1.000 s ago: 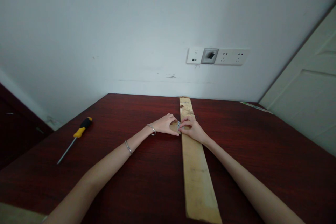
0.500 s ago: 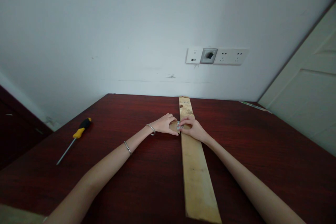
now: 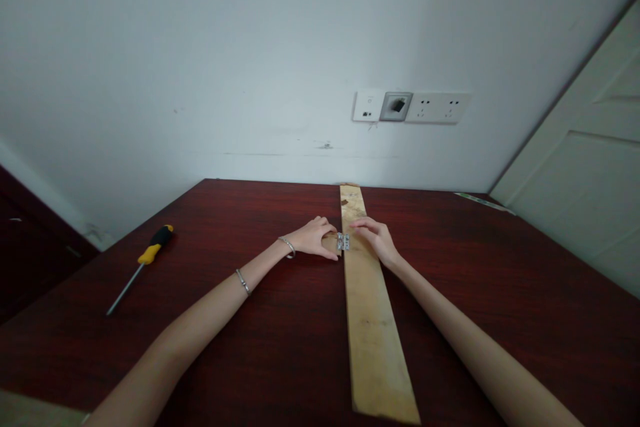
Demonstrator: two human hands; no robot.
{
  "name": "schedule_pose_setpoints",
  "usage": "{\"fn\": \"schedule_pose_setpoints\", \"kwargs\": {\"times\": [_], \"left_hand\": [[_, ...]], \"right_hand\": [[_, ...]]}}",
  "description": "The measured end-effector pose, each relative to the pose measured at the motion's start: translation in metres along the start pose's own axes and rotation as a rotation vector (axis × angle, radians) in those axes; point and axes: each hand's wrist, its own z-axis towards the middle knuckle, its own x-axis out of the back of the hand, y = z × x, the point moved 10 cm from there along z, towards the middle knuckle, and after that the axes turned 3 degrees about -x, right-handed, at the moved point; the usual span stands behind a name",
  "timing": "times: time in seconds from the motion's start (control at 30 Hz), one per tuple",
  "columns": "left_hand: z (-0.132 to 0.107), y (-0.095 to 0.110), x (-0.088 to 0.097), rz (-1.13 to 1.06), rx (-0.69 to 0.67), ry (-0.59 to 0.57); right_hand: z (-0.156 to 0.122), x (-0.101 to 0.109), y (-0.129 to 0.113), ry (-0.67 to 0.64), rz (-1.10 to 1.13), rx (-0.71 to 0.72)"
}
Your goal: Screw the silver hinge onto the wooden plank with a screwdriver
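Note:
A long pale wooden board (image 3: 373, 320) lies lengthwise on the dark red table, its far end close to the wall. Against its left edge is a small wooden block (image 3: 330, 244), gripped between the thumb and fingers of my left hand (image 3: 312, 239). A small silver metal hinge (image 3: 343, 241) lies flat across the joint, one leaf on the block and the other on the board. My right hand (image 3: 376, 237) rests over the board just right of the hinge, fingers loosely stretched out and holding nothing.
To the left lies a screwdriver (image 3: 145, 260) with a yellow and black handle. A thin flat strip (image 3: 484, 203) lies at the table's back right corner. Wall sockets (image 3: 413, 107) are above the table's back edge, and a pale door (image 3: 595, 153) stands at the right.
My right hand has let go of the hinge and drawn back to the right, leaving the hinge in full view. My left hand keeps its grip on the block.

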Motion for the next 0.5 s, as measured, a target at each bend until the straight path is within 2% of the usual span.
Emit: {"fn": "schedule_pose_setpoints", "kwargs": {"times": [0.5], "left_hand": [[-0.0002, -0.0015, -0.001, 0.016, 0.009, -0.003]], "right_hand": [[0.0009, 0.0048, 0.0069, 0.03, 0.053, -0.053]]}}
